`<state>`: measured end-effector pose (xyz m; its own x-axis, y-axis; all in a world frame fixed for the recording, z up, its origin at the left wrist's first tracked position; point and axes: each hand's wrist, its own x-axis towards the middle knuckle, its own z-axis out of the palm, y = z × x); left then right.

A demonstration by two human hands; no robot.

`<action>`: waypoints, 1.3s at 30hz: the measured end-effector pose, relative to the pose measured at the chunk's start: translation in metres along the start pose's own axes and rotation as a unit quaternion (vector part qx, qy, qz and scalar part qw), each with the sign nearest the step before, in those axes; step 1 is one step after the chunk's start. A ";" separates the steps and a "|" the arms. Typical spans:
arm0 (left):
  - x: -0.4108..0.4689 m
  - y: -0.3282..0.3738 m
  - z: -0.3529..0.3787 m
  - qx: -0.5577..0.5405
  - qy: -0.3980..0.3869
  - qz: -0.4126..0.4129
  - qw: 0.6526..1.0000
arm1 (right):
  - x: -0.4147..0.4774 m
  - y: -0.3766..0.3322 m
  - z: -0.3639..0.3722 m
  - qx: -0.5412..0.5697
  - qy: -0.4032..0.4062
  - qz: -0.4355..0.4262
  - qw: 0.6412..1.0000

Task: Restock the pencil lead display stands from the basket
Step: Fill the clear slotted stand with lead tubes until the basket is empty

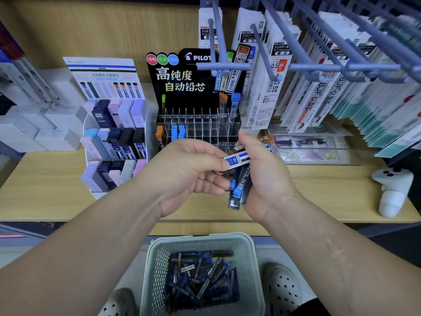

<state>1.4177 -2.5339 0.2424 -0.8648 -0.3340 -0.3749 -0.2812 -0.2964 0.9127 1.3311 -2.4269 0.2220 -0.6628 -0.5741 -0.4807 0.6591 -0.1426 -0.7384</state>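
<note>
Mid-frame, pinching one lead case (237,158) crosswise in left hand (189,169), gripping a near-vertical bundle (239,189) in right hand (268,176).

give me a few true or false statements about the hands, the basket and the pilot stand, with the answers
1. The basket holds loose lead cases. True.
2. The right hand is empty. False: it grips a bundle of cases.
3. The left hand pinches a case labelled 0.5 HB. True.
4. Every slot of the black Pilot stand is full. False: most of its clear slots are empty.
</note>
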 end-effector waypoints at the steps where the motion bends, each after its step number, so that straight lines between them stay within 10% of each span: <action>1: -0.001 0.001 -0.001 0.000 -0.002 0.002 1.000 | -0.001 0.000 0.001 0.009 -0.006 -0.001 1.000; 19: -0.033 0.006 -0.091 0.032 0.134 0.048 0.989 | 0.000 0.006 0.012 -0.027 -0.002 0.026 0.999; 28: -0.043 0.021 -0.141 0.263 0.325 0.226 0.880 | -0.003 0.024 0.033 -0.090 -0.043 0.006 0.995; 39: -0.018 0.006 -0.147 0.426 0.269 0.278 0.818 | 0.003 0.029 0.034 -0.126 -0.057 -0.006 0.990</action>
<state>1.4926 -2.6611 0.2310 -0.7137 -0.6183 0.3291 -0.2918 0.6896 0.6628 1.3599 -2.4601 0.2148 -0.6155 -0.6633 -0.4257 0.5324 0.0483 -0.8451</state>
